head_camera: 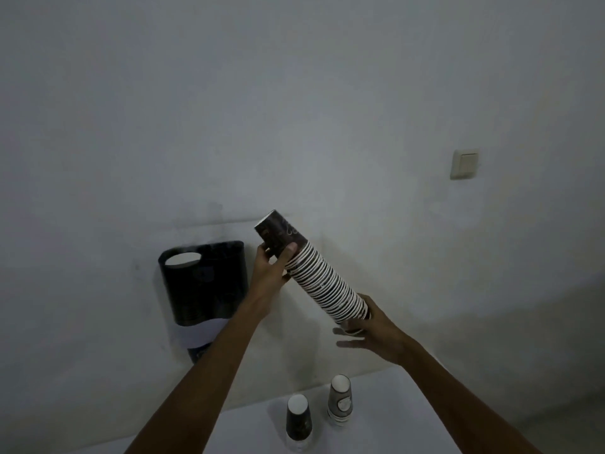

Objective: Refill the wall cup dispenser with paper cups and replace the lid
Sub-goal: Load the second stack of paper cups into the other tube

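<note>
A long stack of dark paper cups [322, 281] with white rims is held tilted in front of the wall, bottoms pointing up and left. My left hand [273, 265] grips its upper end. My right hand [370, 332] supports the lower, open end from below, fingers partly spread. The black wall cup dispenser [204, 283] hangs left of the stack, with an open top showing a white cup rim [182, 259] inside. No lid is visible.
Two short stacks of upside-down cups [298, 421] [340, 399] stand on a white table [393, 430] below my hands. A light switch [464, 163] sits on the wall at the upper right. The room is dim.
</note>
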